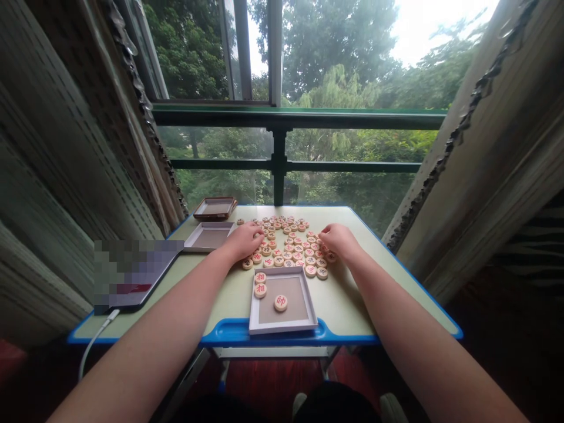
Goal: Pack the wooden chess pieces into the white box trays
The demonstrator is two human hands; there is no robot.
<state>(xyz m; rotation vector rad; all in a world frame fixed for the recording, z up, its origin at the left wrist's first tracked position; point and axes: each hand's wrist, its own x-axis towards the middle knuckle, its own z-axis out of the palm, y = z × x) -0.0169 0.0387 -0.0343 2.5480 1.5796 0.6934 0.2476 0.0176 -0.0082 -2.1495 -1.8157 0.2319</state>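
Observation:
Many round wooden xiangqi pieces (298, 248) with red or black characters lie spread on the table between my hands. My left hand (245, 239) is at the left edge of the spread, its fingers curled down at the pieces. On the right edge, my right hand (338, 239) is closed with its fingertips low among the pieces; whatever either hand pinches is hidden. Nearest me, a shallow white box tray (311, 317) holds a red-marked piece (281, 303) near its middle and two matching red-marked pieces (261, 290) in its far left corner.
Another shallow white tray (208, 237) lies left of my left hand, with a brown-rimmed box (215, 207) behind it. A partly blurred laptop-like device (152, 282) with a white cable (97, 333) rests at the table's left. The pale table (348, 311) has a blue edge.

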